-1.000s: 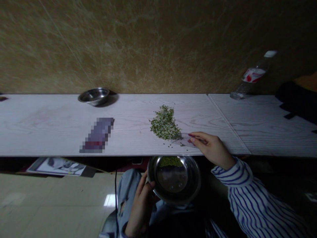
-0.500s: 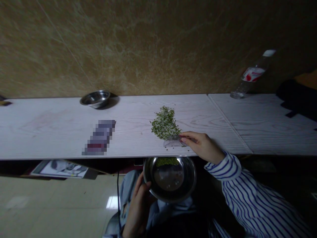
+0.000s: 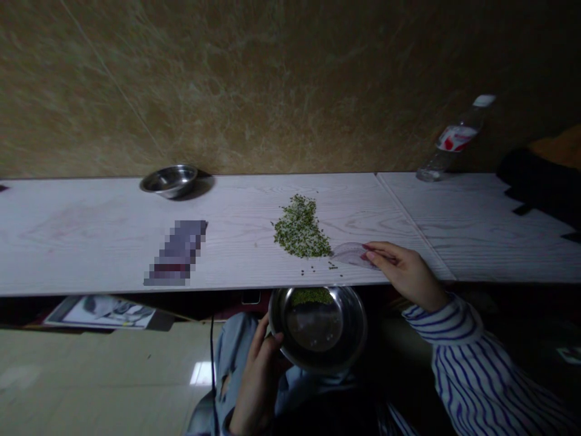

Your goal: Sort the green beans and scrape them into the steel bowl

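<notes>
A pile of small green beans [image 3: 301,230] lies on the white wooden table [image 3: 91,230]. My right hand [image 3: 403,272] rests on the table just right of the pile, fingers closed on a thin clear plastic piece [image 3: 349,253] that lies flat against the tabletop. A few loose beans are scattered near the front edge. My left hand [image 3: 256,378] holds a steel bowl [image 3: 318,327] by its rim, below the table's front edge over my lap. Some green beans sit at the bowl's far side.
A second steel bowl [image 3: 170,180] stands at the back left by the wall. A blurred-out flat object [image 3: 176,252] lies left of centre. A plastic bottle [image 3: 454,139] leans against the wall at the back right. Dark items [image 3: 540,188] sit far right.
My right hand with the plastic piece swept left into the bean pile's edge, then drew back to the right. The bowl in my left hand stayed under the table edge.
</notes>
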A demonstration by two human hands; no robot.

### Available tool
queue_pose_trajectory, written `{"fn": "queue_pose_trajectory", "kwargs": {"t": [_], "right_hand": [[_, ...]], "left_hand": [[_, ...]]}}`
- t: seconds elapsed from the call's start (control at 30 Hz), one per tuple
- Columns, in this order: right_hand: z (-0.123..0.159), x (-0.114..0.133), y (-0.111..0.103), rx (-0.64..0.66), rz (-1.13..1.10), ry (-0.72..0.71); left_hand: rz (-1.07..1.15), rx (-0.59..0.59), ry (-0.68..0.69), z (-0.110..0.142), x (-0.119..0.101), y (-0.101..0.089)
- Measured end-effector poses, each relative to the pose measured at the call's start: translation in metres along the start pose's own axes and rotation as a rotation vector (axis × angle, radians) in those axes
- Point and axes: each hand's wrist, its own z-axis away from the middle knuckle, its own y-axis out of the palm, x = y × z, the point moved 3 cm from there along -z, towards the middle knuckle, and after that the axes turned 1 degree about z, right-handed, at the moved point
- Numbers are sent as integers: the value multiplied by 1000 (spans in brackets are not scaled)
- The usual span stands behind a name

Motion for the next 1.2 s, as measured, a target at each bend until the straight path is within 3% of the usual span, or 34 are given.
{"fn": "queue_pose_trajectory", "kwargs": {"t": [0.17,0.4,0.7,0.97,1.2], "right_hand": [[11,-3,7,18,-52,31],[25,-6,1,-91,-114,95],[47,21,38,-28,-83,48],[26,13,34,-34,-104,52],[19,19,60,108,-89,-17]], "left_hand": [[4,-9,-10,3,5,5],[21,54,-35,5,11,12],[-19,2,-20,9,9,15],[2,-38,16,14,2,12],[-9,-65,70,10,-7,-5]]}}
